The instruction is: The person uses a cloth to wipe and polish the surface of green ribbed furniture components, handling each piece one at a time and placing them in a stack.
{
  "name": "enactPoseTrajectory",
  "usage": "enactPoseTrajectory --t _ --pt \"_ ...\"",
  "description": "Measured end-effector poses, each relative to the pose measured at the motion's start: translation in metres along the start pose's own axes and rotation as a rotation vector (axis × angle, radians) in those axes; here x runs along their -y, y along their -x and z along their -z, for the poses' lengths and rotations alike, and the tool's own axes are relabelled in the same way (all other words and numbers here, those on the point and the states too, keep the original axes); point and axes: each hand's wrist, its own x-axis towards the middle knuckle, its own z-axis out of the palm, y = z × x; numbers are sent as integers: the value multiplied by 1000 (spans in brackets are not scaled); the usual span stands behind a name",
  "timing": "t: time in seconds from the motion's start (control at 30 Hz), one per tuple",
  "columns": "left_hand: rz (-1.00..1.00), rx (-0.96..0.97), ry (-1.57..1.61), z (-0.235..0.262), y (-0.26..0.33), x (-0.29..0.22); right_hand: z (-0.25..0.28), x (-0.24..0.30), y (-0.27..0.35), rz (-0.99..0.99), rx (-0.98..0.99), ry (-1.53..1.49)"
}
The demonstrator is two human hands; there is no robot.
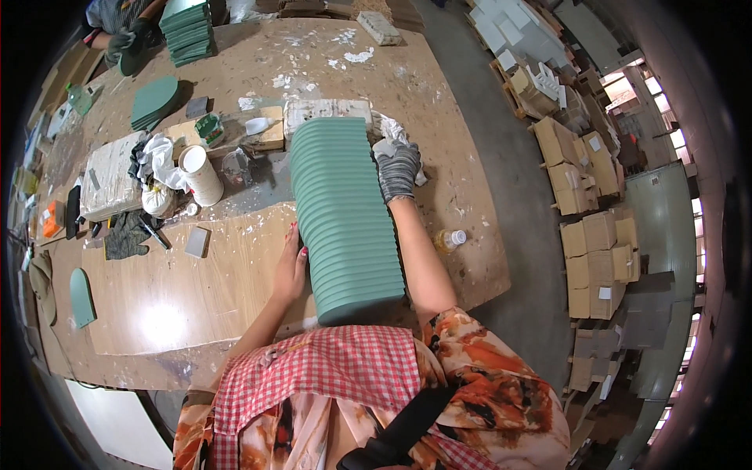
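Observation:
A long row of green rounded-top boards (345, 219) is packed tightly together on the workbench, running away from my body. My left hand (291, 265) is bare and lies along the left side of the row, fingers stretched out against it. On the far right side, my right hand (398, 168) wears a grey striped glove. Its fingers are curled round a white rag (389, 128), which shows beyond and beside the glove; the fingertips are partly hidden. A white block (327, 112) sits at the far end of the boards.
Left of the row are a white cup (200, 176), a dark glove (128, 235), a small grey block (197, 242) and a single green board (81, 298). A small bottle (450, 240) stands at right. Another person's gloved hands (124, 45) work near stacked boards (186, 35).

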Motion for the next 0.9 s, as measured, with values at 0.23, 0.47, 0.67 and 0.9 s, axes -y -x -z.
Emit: enactPoseTrajectory --t 0.23,0.47,0.67,0.9 --pt "-24 2 2 0 -2 3 -14 -10 -4 10 43 -161" --pt "-37 7 21 -6 -3 0 -12 -21 -4 130 -138 -164" --pt "-10 -8 -4 0 0 3 15 20 -3 -68 29 -304" --pt "-24 7 16 -3 -5 -4 -8 51 5 183 53 -68"
